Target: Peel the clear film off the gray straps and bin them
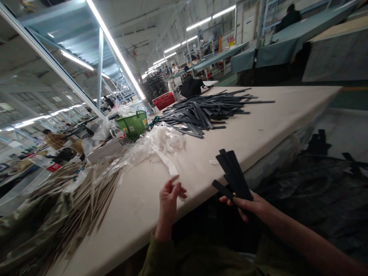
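Note:
My right hand [249, 206] grips a fanned bundle of black strips [233, 174], held just off the near edge of the long cream table [258, 126]. My left hand [169, 195] pinches the end of a thin white backing strip [168, 165] between thumb and fingers above the table edge. That strip trails back into a heap of crumpled white tape and clear film [156, 143]. Farther along the table lies a large pile of dark grey strips [205, 109].
A stack of pale beige strips [86, 199] spreads across the table's left end. Behind it stand a green basket [132, 123], a red crate [163, 100] and plastic bags. Black scraps [319, 142] lie on the floor at right. Other people work at distant tables.

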The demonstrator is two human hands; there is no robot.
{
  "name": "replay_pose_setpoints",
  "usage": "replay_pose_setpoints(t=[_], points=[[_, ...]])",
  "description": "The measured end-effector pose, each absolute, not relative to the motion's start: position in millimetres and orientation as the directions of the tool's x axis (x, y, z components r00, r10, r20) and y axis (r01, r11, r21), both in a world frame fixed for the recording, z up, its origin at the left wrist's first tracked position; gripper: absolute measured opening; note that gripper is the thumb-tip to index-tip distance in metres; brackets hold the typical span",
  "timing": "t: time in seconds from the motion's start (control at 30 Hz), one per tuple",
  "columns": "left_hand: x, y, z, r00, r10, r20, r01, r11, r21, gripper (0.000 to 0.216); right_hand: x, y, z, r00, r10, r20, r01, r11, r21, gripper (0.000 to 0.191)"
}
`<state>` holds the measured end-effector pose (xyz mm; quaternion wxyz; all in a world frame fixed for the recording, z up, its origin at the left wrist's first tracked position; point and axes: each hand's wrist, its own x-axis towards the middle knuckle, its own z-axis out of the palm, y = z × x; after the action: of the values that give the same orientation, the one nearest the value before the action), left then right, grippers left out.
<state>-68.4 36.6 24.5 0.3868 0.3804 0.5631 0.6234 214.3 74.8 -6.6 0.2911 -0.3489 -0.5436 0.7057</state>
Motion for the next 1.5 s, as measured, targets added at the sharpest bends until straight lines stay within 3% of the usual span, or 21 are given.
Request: replay_pose_setpoints(t=[0.17, 0.37, 0.57, 0.9, 1.03, 1.2, 1.3, 1.5], points=[[-25.9, 9.1, 3.6, -0.318, 0.946, -0.06, -0.086, 0.034, 0.996, 0.07, 156.1, 86.3, 11.4, -0.673, 0.714, -0.191, 0.015, -0.245, -0.969, 0.055], [-11.4, -5.1, -5.5, -0.304, 0.946, -0.114, -0.173, 0.063, 0.983, 0.081, 119.7, 91.5, 17.6, -0.622, 0.766, -0.16, 0.017, -0.191, -0.981, 0.043], [-12.4, -16.9, -22.3, -0.271, 0.939, -0.21, -0.268, 0.136, 0.954, 0.051, 127.7, 102.7, 22.1, -0.546, 0.833, -0.091, 0.055, -0.073, -0.996, 0.027], [-11.9, -9.2, -12.1, -0.089, 0.964, -0.249, -0.102, 0.24, 0.965, 0.032, 130.0, 92.7, 25.6, -0.547, 0.836, -0.046, 0.067, -0.011, -0.998, 0.031], [-9.1, -5.1, -9.2, -0.156, 0.944, -0.292, -0.345, 0.225, 0.911, 0.032, 154.4, 78.9, 38.2, -0.495, 0.867, -0.044, 0.099, 0.006, -0.995, 0.038], [-5.4, 9.6, 2.3, -0.272, 0.882, -0.386, -0.671, 0.113, 0.732, 0.042, 197.8, 42.0, 35.0, -0.489, 0.869, -0.072, 0.217, 0.041, -0.975, 0.045], [-0.8, 18.4, 7.0, -0.282, 0.858, -0.43, -0.732, 0.098, 0.674, 0.042, 213.9, 22.5, 25.5, -0.487, 0.87, -0.079, 0.293, 0.078, -0.953, 0.045], [13.8, 21.0, 9.2, -0.258, 0.885, -0.388, -0.702, 0.104, 0.704, 0.038, 215.5, 17.5, 20.0, -0.514, 0.856, 0.048, 0.353, 0.263, -0.898, 0.043]])
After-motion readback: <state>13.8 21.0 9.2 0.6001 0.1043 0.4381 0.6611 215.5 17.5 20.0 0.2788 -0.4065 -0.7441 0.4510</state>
